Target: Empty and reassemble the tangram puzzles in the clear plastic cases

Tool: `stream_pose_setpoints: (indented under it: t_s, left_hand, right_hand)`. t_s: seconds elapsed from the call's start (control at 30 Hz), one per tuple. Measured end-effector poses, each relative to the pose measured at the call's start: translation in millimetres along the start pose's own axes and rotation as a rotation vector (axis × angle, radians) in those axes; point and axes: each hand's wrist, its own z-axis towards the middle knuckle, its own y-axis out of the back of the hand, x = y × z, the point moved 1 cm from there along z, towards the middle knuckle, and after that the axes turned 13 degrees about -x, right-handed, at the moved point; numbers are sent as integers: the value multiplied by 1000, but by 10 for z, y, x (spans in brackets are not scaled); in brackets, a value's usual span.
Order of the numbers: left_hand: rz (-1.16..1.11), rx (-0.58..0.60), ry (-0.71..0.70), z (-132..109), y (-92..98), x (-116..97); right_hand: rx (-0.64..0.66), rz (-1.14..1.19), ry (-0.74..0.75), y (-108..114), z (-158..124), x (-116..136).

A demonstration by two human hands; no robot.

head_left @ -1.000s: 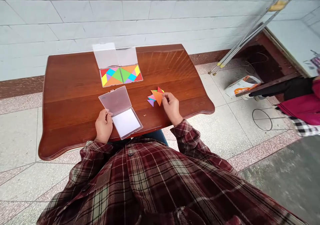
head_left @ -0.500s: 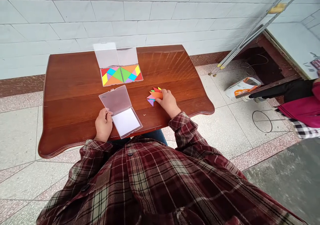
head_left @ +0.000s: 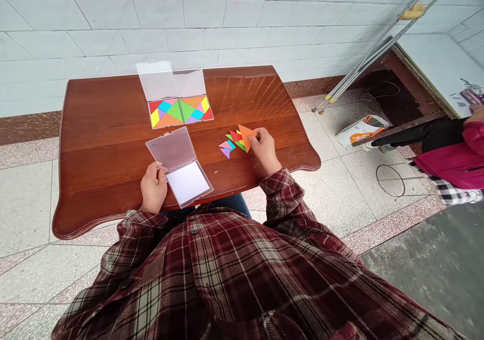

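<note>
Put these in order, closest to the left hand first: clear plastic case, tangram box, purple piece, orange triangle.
Head view, left hand:
1. Clear plastic case: touching it.
2. Tangram box: ahead, up the table.
3. Purple piece: to the right.
4. Orange triangle: farthest right, in the right hand.

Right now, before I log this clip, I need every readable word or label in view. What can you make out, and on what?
No text can be read.
Orange print on the white package on the floor: too small to read.
Printed sheet at the right edge: too blurred to read.
Brown patch on the plaid shirt: any marking too blurred to read.
</note>
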Motion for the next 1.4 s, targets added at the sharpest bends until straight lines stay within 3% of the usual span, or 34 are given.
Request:
stream_pose_setpoints:
  t_s: [0.13,0.3,0.47,0.57,0.73,1.0,1.13,1.2,1.3,1.4]
  left_hand:
    - [0,-3,-9,7,-4,6]
    - [-10,0,0,6,-10,29]
    - [-14,-2,-7,1,-17,57]
    - [-29,-2,-7,-4,-24,77]
    - [-46,-17,-9,-16,-38,106]
    - [-47,-5,-13,-15,-56,124]
    - [-44,-5,-21,-26,-64,102]
    - [-44,-4,-30,-29,-69,89]
    - [-41,0,-30,-31,-79,73]
    - [-36,-12,-41,-34,-86,56]
  right_hand:
    - [-78,-19,-75,88,220,-284]
    - [34,-237,-103,161,282,-387]
    - [9,-432,72,142,148,-51]
    - [151,-416,190,-7,89,215]
    - [339,-552,196,-227,75,476]
    - [300,-577,184,-188,150,515]
    - [275,-393,223,-97,85,649]
    - [367,-196,248,-98,-79,789]
    - [696,97,260,-201,-499,1045]
    - [970,122,301,-370,-946,1261]
